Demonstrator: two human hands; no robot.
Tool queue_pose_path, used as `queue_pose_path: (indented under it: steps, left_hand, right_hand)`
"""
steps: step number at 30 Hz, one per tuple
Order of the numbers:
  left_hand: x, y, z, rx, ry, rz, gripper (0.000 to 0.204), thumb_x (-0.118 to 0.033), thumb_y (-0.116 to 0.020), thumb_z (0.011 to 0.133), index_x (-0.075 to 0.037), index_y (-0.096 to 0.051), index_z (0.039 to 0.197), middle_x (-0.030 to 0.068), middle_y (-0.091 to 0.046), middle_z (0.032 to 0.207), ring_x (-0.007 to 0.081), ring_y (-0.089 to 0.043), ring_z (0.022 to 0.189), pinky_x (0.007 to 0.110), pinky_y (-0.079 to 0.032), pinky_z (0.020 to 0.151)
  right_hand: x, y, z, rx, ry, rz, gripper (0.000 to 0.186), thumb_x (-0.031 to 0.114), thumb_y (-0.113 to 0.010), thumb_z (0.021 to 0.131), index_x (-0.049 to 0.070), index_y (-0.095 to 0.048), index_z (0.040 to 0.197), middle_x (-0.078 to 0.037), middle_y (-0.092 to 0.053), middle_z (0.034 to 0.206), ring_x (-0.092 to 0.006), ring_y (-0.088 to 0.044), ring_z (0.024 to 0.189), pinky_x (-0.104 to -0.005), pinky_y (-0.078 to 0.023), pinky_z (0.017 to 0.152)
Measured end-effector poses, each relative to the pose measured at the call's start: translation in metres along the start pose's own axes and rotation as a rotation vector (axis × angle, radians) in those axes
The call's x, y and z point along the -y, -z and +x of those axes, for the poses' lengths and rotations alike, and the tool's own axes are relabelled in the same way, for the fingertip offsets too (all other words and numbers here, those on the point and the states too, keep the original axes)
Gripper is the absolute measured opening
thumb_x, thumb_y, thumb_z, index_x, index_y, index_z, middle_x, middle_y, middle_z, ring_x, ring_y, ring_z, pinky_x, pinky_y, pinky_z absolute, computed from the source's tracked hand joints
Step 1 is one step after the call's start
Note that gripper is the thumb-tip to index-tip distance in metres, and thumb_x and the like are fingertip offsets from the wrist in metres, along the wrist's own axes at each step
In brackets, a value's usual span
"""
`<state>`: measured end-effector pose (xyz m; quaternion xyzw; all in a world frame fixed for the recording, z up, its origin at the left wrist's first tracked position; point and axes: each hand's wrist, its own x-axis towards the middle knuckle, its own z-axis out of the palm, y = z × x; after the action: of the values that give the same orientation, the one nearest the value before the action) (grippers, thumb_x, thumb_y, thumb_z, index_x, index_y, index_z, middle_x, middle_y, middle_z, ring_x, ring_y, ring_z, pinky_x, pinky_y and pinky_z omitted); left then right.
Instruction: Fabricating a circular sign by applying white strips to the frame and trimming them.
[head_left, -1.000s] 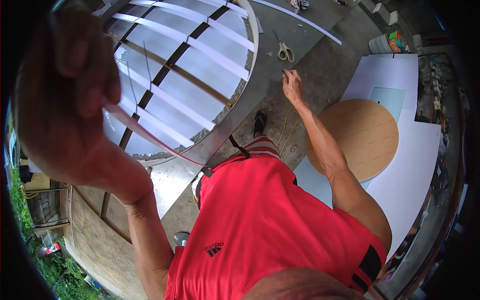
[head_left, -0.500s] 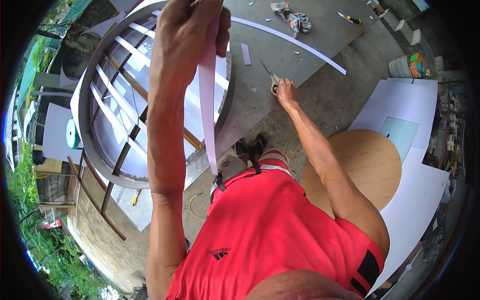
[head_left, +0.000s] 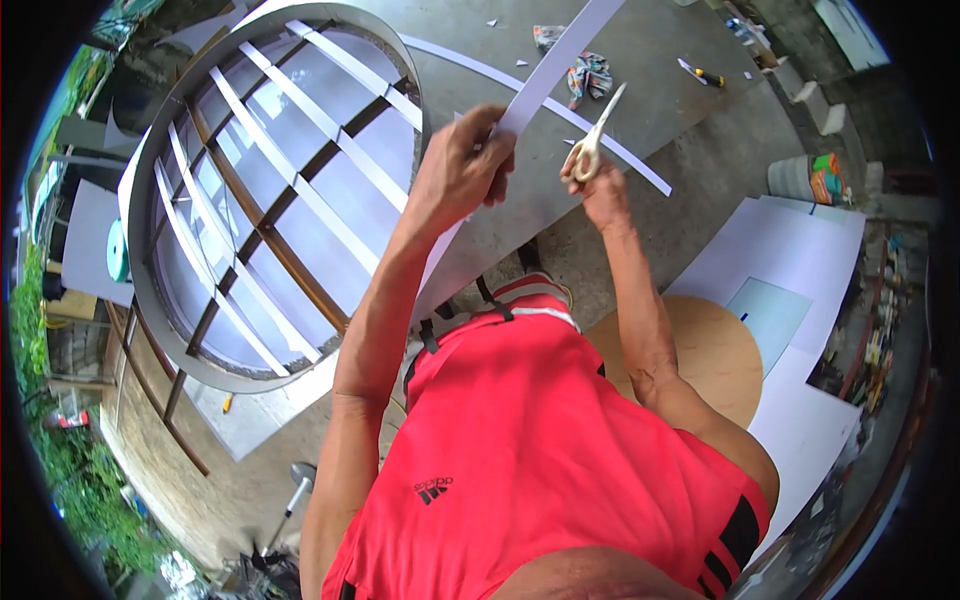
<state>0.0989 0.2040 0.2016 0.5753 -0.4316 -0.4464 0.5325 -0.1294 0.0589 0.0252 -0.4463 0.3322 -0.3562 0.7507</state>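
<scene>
My left hand (head_left: pixel 468 168) is closed around a long white strip (head_left: pixel 562 65), which slants up to the right above the grey table; its lower part runs behind my wrist. In my right hand (head_left: pixel 604 198) is a pair of cream-handled scissors (head_left: pixel 590 155), fingers in the loops and blades pointing up. The blades are apart from the strip. To the left of my left hand lies a large round grey-rimmed frame (head_left: pixel 141 240) with brown crossbars and white strips across it. Another curved white strip (head_left: pixel 640 170) lies on the table beyond the scissors.
A patterned cloth (head_left: pixel 590 78) and a utility knife (head_left: pixel 708 77) lie on the grey table (head_left: pixel 465 28) with small white scraps. To my right are a round wooden board (head_left: pixel 690 350), white sheets (head_left: pixel 810 400) and a bucket (head_left: pixel 790 178). A green roll (head_left: pixel 117 250) stands left of the frame.
My left hand has lowered and moved right with the strip, which now slants up to the right. My right hand has lifted the scissors off the table and turned them upward.
</scene>
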Motion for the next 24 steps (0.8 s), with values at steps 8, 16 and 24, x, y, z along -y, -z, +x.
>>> queue_pose_path:
  steps: [8,16,24]
  left_hand:
    - [0.114,-0.075,0.006,-0.170,0.284,-0.049,0.028,-0.016,-0.052,0.100,0.000,-0.061,0.121,0.0029,-0.055,0.069,0.0093,-0.053,0.050,0.027,-0.040,0.045]
    - [0.148,-0.110,0.012,-0.258,0.400,-0.114,0.032,-0.015,-0.054,0.098,-0.001,-0.061,0.126,0.0008,-0.056,0.069,0.0080,-0.052,0.050,0.025,-0.041,0.046]
    - [0.161,-0.112,0.022,-0.282,0.376,-0.085,0.030,-0.014,-0.054,0.098,-0.001,-0.063,0.123,0.0005,-0.056,0.069,0.0071,-0.050,0.051,0.026,-0.041,0.047]
  right_hand:
    - [0.088,0.021,0.093,0.040,0.084,-0.014,0.028,0.026,-0.076,0.089,0.005,-0.063,0.101,-0.013,-0.071,0.100,-0.0148,-0.068,0.077,-0.0233,-0.050,0.056]
    - [0.074,0.035,0.145,0.099,0.054,-0.083,0.029,0.014,-0.082,0.082,0.005,-0.062,0.100,-0.007,-0.071,0.083,-0.0114,-0.066,0.066,-0.0221,-0.048,0.049]
    - [0.075,0.035,0.168,0.053,0.088,-0.100,0.025,0.006,-0.082,0.078,0.003,-0.061,0.092,-0.004,-0.067,0.075,-0.0076,-0.061,0.059,-0.0192,-0.041,0.041]
